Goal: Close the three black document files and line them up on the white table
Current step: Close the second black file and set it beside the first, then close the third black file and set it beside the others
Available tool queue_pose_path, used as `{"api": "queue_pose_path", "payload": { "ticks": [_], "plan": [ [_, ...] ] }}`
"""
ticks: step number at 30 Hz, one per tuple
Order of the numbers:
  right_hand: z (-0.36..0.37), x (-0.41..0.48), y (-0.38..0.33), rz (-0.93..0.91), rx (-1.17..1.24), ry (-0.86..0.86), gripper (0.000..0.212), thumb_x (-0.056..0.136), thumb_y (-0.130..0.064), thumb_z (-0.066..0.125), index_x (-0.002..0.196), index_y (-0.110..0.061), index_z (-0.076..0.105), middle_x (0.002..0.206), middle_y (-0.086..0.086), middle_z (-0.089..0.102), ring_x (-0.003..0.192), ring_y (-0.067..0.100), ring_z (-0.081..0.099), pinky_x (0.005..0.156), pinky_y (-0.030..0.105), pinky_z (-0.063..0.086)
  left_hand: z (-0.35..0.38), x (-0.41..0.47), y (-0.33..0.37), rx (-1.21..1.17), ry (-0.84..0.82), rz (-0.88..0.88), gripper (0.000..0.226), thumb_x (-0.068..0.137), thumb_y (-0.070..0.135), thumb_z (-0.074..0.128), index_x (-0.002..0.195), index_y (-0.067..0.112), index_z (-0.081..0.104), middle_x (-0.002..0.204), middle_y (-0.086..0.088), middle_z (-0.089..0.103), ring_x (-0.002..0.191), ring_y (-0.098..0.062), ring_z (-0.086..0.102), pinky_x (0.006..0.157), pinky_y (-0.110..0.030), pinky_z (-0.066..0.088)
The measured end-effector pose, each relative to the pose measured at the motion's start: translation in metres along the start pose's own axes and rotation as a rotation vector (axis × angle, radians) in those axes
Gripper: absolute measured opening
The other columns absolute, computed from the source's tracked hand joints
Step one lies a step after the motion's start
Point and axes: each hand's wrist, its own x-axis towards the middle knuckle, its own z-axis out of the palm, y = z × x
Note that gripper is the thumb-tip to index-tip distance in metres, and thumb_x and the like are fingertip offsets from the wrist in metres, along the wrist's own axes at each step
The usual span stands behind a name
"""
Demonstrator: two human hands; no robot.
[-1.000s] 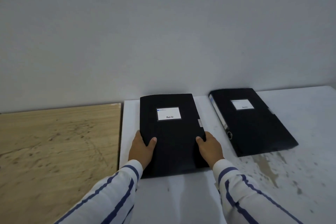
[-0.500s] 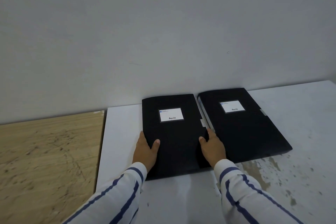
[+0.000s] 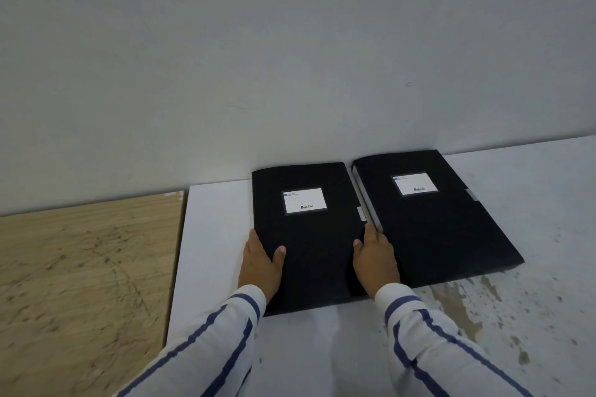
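A: files first, where are they?

B: two black files visible, both shut, flat on the white table (image 3: 322, 358) up near the grey wall (image 3: 290, 58). left file (image 3: 309, 235) sits by the table's left part, right file (image 3: 432, 222) just beside it, long edges next to each other, touching or nearly, can't tell which. right one angled a bit, near end swings rightward. third file not in view

A: labels?

B: white label (image 3: 304, 200) on the left file's cover, another white label (image 3: 415, 184) on the right file. print too small to read

A: hands?

B: both on the left file. left hand (image 3: 261, 263) grips its left edge, thumb lying on top of the cover, the other fingers tucked down along the edge, can't tell if they're spread. right hand (image 3: 375, 259) on the file's right edge, right at the seam between the two files, thumb on the cover, index pointing forward along the seam, rest of the fingers hidden

A: sleeves?

B: white with blue stripes, both arms, coming in from the bottom

A: anything else?

B: wooden surface (image 3: 80, 284) left of the table, scuffed. table top on the right side has worn, stained patches (image 3: 464, 309) just near the right file's front edge
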Motion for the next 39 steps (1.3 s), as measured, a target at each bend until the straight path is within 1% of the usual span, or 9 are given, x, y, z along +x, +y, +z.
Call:
{"api": "queue_pose_path", "payload": {
  "ticks": [3, 6, 10, 17, 24, 27, 30, 33, 39],
  "plan": [
    [0.001, -0.004, -0.005, -0.079, -0.097, 0.046, 0.045, 0.098, -0.026, 0.043, 0.141, -0.012, 0.035, 0.144, 0.014, 0.039, 0.127, 0.031, 0.041, 0.102, 0.038, 0.042, -0.004, 0.001, 0.001, 0.0, -0.004, 0.005, 0.073, 0.091, 0.038, 0.055, 0.149, 0.014, 0.017, 0.151, -0.009, 0.035, 0.135, -0.03, 0.04, 0.11, -0.043, 0.038],
    [0.003, -0.012, -0.015, -0.158, -0.185, 0.069, 0.049, 0.097, -0.031, 0.045, 0.141, -0.014, 0.035, 0.148, 0.013, 0.035, 0.135, 0.031, 0.034, 0.111, 0.041, 0.033, -0.009, 0.0, -0.001, 0.006, -0.009, 0.023, 0.074, 0.091, 0.04, 0.055, 0.149, 0.014, 0.018, 0.152, -0.008, 0.034, 0.136, -0.029, 0.038, 0.11, -0.042, 0.036],
    [0.01, -0.027, -0.038, -0.252, -0.179, -0.003, 0.052, 0.096, -0.036, 0.046, 0.142, -0.017, 0.035, 0.152, 0.011, 0.033, 0.142, 0.03, 0.026, 0.117, 0.044, 0.025, -0.02, -0.004, -0.006, 0.038, -0.009, 0.021, 0.076, 0.091, 0.043, 0.053, 0.15, 0.015, 0.014, 0.155, -0.007, 0.028, 0.14, -0.028, 0.033, 0.111, -0.039, 0.033],
    [0.022, -0.054, -0.082, -0.41, -0.127, -0.119, 0.05, 0.095, -0.036, 0.047, 0.141, -0.018, 0.038, 0.151, 0.008, 0.035, 0.142, 0.028, 0.026, 0.116, 0.041, 0.025, -0.044, -0.018, -0.015, 0.107, 0.043, 0.021, 0.068, 0.092, 0.045, 0.05, 0.149, 0.021, 0.021, 0.156, -0.004, 0.029, 0.141, -0.027, 0.032, 0.111, -0.041, 0.032],
    [0.052, -0.085, -0.133, -0.503, -0.111, -0.179, 0.047, 0.096, -0.039, 0.045, 0.139, -0.02, 0.042, 0.149, 0.004, 0.038, 0.14, 0.025, 0.03, 0.115, 0.039, 0.029, -0.094, -0.03, -0.046, 0.112, 0.091, 0.062, 0.063, 0.094, 0.04, 0.049, 0.148, 0.017, 0.026, 0.155, -0.005, 0.031, 0.142, -0.023, 0.029, 0.115, -0.038, 0.027],
    [0.07, -0.105, -0.16, -0.537, -0.117, -0.191, 0.047, 0.096, -0.041, 0.045, 0.139, -0.022, 0.042, 0.149, 0.003, 0.039, 0.139, 0.025, 0.032, 0.113, 0.039, 0.031, -0.122, -0.034, -0.064, 0.127, 0.128, 0.052, 0.06, 0.094, 0.039, 0.048, 0.147, 0.016, 0.03, 0.153, -0.005, 0.035, 0.141, -0.024, 0.032, 0.114, -0.038, 0.028],
    [0.087, -0.128, -0.188, -0.601, -0.148, -0.197, 0.047, 0.096, -0.039, 0.045, 0.139, -0.021, 0.042, 0.15, 0.004, 0.038, 0.139, 0.025, 0.031, 0.113, 0.039, 0.03, -0.154, -0.037, -0.087, 0.124, 0.161, 0.04, 0.057, 0.094, 0.037, 0.048, 0.144, 0.016, 0.034, 0.15, -0.007, 0.039, 0.137, -0.026, 0.037, 0.111, -0.039, 0.032],
    [0.102, -0.151, -0.219, -0.65, -0.15, -0.209, 0.045, 0.095, -0.034, 0.045, 0.137, -0.019, 0.044, 0.15, 0.006, 0.038, 0.139, 0.025, 0.029, 0.113, 0.038, 0.029, -0.187, -0.039, -0.114, 0.133, 0.17, 0.041, 0.059, 0.094, 0.036, 0.048, 0.146, 0.014, 0.031, 0.151, -0.008, 0.036, 0.139, -0.027, 0.033, 0.112, -0.039, 0.03],
    [0.137, -0.202, -0.292, -0.706, -0.146, -0.224, 0.047, 0.095, -0.034, 0.044, 0.139, -0.018, 0.042, 0.151, 0.006, 0.035, 0.14, 0.025, 0.026, 0.115, 0.04, 0.026, -0.262, -0.042, -0.171, 0.14, 0.2, 0.042, 0.06, 0.094, 0.04, 0.047, 0.146, 0.017, 0.03, 0.152, -0.006, 0.035, 0.138, -0.024, 0.034, 0.11, -0.038, 0.032]
  ]
}}
